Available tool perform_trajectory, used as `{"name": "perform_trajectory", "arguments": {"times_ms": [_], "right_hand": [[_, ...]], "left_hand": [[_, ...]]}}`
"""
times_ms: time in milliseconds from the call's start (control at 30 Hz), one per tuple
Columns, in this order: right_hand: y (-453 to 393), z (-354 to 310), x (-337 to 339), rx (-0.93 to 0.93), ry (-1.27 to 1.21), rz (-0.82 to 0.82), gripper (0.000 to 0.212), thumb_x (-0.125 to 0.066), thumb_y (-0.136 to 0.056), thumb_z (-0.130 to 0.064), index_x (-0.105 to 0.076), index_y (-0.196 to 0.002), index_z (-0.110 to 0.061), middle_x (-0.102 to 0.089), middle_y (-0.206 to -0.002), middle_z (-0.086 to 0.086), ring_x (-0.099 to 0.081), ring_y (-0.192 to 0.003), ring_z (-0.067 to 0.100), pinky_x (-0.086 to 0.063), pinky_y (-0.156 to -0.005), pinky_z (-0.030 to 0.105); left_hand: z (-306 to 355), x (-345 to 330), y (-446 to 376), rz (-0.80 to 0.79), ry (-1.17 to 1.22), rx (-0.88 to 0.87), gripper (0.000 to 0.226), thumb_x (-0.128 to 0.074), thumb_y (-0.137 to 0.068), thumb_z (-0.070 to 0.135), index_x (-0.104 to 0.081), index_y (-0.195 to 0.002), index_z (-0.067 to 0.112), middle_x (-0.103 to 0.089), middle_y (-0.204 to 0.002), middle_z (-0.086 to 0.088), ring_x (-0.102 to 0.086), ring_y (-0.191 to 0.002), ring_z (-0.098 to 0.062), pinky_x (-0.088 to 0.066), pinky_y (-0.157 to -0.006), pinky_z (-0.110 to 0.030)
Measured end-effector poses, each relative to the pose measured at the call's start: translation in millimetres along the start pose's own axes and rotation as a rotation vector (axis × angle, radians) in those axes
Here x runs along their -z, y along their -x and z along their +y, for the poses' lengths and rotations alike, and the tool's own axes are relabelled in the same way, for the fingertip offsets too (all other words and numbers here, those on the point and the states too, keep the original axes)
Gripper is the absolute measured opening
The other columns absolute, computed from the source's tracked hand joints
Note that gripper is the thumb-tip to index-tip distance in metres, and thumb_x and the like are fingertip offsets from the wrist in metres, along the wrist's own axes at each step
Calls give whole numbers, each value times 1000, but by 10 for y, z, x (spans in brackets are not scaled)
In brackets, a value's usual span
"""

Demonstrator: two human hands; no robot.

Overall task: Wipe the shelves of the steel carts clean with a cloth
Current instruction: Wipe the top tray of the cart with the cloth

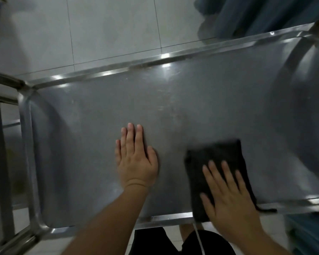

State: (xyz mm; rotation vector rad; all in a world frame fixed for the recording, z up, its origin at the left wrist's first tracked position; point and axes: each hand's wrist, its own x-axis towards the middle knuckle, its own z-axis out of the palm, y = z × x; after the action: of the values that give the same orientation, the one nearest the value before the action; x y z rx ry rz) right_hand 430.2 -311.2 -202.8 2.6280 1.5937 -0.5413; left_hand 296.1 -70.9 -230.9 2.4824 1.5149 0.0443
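The top shelf of a steel cart (103, 115) fills the view, a dull grey sheet with a raised shiny rim. A dark folded cloth (215, 159) lies on it near the front edge, right of centre, and looks blurred. My right hand (228, 197) presses flat on the cloth's near half with fingers straight and spread. My left hand (136, 159) rests flat on the bare steel to the left of the cloth, fingers straight and together, a gap of bare steel between it and the cloth.
The cart's tubular handle and upright posts (6, 107) stand at the left end. White floor tiles (99, 30) lie beyond the far rim. Blue fabric (256, 13) hangs at the top right, and something blue (307, 232) sits at the lower right.
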Motion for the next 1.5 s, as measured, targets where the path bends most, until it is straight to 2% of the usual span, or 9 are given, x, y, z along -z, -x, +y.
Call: {"name": "perform_trajectory", "arguments": {"times_ms": [200, 333, 500, 633, 1000, 1167, 1300, 1400, 1500], "right_hand": [[126, -69, -37, 41, 31, -78, 69, -28, -103, -55, -23, -165, -24, -18, -172, -2, -20, -158, 28, -17, -125, 55], [-994, -226, 197, 103, 17, 52, 71, -38, -102, -52, -22, -165, -23, -17, -172, -1, -12, -159, 25, -16, -126, 55], [-2763, -326, 693, 66, -1, 88, 73, -23, -102, -57, -8, -166, -27, -4, -174, -4, 2, -160, 21, -1, -129, 48], [-3267, -347, 846, 39, -1, 95, 73, -17, -102, -57, 3, -166, -26, 6, -174, -2, 10, -159, 23, 5, -128, 48], [-327, -434, -99, 211, -6, 39, 72, -41, -103, -49, -17, -166, -23, -10, -174, -2, -8, -160, 25, -18, -125, 56], [85, 187, -58, 268, 37, 23, 67, -41, -102, -48, -25, -164, -28, -17, -172, -8, -18, -158, 20, -16, -127, 48], [220, 1279, 78, 69, 67, 20, 70, -35, -100, -52, -21, -165, -30, -17, -172, -8, -20, -158, 25, -15, -127, 49], [384, 1976, 242, -327, 12, 15, 72, -23, -102, -57, -14, -166, -25, -15, -173, 0, -18, -157, 32, -16, -124, 55], [408, 1952, 272, -641, -41, 60, 73, -22, -101, -56, -10, -166, -24, -15, -172, 9, -12, -158, 34, -13, -126, 58]], "left_hand": [[13, -2, -4, 29, 26, -8, 70, -37, -100, 40, -30, -167, 19, -21, -175, -3, -12, -163, -20, -4, -132, -41], [18, -19, -19, 47, 25, -8, 69, -38, -100, 39, -31, -166, 19, -22, -175, -3, -12, -163, -20, -6, -132, -43], [21, -22, -32, 45, 23, 3, 70, -39, -99, 40, -31, -166, 20, -22, -175, -2, -12, -163, -19, -7, -132, -44], [17, -15, -35, 37, 24, 4, 70, -38, -99, 40, -31, -166, 20, -22, -175, -1, -13, -163, -19, -8, -132, -44], [39, 80, -34, -34, 60, 20, 70, -41, -101, 37, -26, -168, 22, -17, -176, 0, -7, -163, -19, -2, -132, -42], [40, 101, -23, -19, 57, 21, 70, -40, -101, 39, -29, -167, 21, -20, -175, -2, -12, -163, -21, -1, -132, -39], [61, 111, -15, -6, 52, 12, 68, -40, -102, 38, -29, -167, 21, -21, -175, -1, -12, -163, -21, -2, -132, -40], [49, 109, -7, -17, 52, 5, 68, -39, -102, 39, -28, -167, 22, -20, -176, -2, -11, -163, -21, -4, -132, -42], [61, 114, -5, -19, 64, 13, 69, -39, -101, 40, -29, -167, 22, -21, -175, -2, -12, -163, -21, -5, -132, -44]]}}
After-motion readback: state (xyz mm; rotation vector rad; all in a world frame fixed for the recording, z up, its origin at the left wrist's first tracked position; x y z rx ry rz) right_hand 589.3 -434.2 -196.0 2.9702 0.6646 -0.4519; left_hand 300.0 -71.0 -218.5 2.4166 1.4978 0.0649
